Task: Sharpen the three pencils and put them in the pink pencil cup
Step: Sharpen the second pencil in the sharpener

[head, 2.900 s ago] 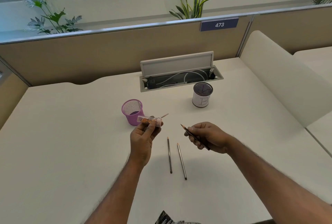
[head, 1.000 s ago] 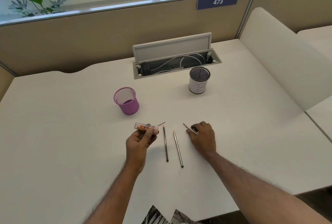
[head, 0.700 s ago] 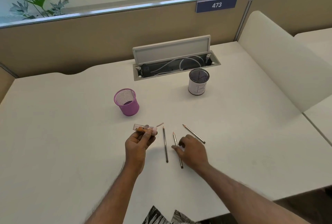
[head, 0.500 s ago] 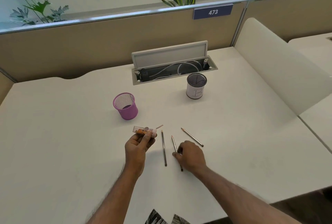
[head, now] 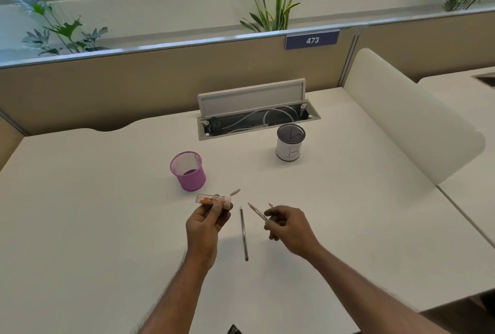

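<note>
Three pencils show, none of them in the pink pencil cup [head: 188, 170], which stands upright on the white bench [head: 93, 213], beyond the left hand [head: 207, 222] and a little to its left. The lying pencil [head: 243, 234] rests flat on the bench between the two hands, tip pointing away from the person. The held pencil [head: 257, 212] is pinched between the curled thumb and fingers of the right hand [head: 288, 226], raised off the bench, its tip aimed up and to the left. Of the third pencil [head: 271, 204] only the tip peeks out past the right hand's knuckles; the rest is hidden, so I cannot tell how it lies.

The left hand has its fingers and thumb wrapped round a clear tube sharpener [head: 213, 199] with orange shavings inside; the small flap at its right end stands open. The sharpener sits near the held pencil's tip but apart from it.

Farther back a white cup [head: 290, 146] marked with a letter B stands near an open cable tray [head: 257, 119], and a number plate [head: 312, 40] reading 473 hangs on the partition
</note>
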`<act>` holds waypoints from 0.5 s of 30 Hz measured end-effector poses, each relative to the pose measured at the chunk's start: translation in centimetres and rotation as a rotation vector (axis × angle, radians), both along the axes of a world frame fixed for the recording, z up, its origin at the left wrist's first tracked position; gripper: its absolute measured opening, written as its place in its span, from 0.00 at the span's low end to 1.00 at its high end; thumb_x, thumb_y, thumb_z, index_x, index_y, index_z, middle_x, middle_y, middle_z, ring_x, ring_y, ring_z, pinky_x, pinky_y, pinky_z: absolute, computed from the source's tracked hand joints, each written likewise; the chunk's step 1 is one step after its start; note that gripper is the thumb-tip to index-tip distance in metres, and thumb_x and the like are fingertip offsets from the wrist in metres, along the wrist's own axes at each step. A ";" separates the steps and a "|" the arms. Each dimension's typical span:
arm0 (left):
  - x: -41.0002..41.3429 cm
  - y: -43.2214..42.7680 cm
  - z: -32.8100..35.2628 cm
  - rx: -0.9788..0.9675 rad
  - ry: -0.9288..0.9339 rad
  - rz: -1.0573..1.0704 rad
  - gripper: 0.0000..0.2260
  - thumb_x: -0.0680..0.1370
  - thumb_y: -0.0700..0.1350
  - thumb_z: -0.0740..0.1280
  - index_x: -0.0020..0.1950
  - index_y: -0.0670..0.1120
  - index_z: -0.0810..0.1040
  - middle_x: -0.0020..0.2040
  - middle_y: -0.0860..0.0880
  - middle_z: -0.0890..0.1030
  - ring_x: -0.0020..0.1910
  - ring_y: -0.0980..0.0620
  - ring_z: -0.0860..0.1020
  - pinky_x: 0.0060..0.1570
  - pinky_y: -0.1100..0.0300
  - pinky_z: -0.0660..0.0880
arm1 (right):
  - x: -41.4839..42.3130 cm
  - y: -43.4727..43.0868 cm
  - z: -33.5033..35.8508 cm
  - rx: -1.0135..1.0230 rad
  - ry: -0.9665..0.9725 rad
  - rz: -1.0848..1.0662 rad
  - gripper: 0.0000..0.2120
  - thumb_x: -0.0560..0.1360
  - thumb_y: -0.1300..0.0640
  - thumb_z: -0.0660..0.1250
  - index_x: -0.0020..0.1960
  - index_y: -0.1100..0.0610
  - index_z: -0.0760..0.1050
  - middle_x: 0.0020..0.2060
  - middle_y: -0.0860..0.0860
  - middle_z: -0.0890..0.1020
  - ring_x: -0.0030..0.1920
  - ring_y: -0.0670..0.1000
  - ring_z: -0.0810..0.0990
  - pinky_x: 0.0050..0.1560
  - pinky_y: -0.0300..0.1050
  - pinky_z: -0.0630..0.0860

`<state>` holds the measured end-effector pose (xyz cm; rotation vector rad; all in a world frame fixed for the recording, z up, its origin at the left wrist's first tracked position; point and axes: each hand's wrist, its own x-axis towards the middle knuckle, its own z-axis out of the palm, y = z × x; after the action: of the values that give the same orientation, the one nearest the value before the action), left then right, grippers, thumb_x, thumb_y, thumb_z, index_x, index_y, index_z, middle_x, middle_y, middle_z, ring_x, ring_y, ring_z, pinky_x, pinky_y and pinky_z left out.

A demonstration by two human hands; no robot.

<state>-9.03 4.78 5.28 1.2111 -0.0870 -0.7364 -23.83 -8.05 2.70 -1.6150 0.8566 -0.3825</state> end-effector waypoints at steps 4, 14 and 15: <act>-0.4 -0.4 0.6 0.002 0.000 -0.004 0.07 0.80 0.40 0.65 0.53 0.40 0.82 0.47 0.45 0.85 0.51 0.47 0.81 0.52 0.55 0.78 | 0.0 0.2 1.8 -0.066 -0.089 -0.019 0.10 0.72 0.66 0.68 0.48 0.54 0.83 0.33 0.54 0.82 0.31 0.48 0.77 0.35 0.44 0.76; -0.5 -0.7 1.9 -0.033 -0.005 -0.033 0.08 0.80 0.40 0.64 0.53 0.39 0.82 0.45 0.46 0.85 0.48 0.50 0.81 0.52 0.56 0.77 | 0.2 1.1 4.3 -0.255 -0.156 0.069 0.08 0.72 0.64 0.72 0.46 0.52 0.84 0.32 0.42 0.81 0.29 0.42 0.71 0.33 0.36 0.69; -0.6 -0.6 2.0 -0.037 0.001 -0.039 0.07 0.80 0.39 0.64 0.52 0.40 0.82 0.45 0.47 0.85 0.48 0.50 0.81 0.52 0.56 0.77 | 0.2 1.2 4.3 -0.286 -0.153 0.086 0.07 0.72 0.64 0.72 0.46 0.53 0.84 0.32 0.41 0.81 0.28 0.42 0.71 0.33 0.34 0.69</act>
<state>-9.63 4.18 7.27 1.1766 -0.1233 -0.7668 -23.63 -6.81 6.99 -1.8523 0.6347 -0.5800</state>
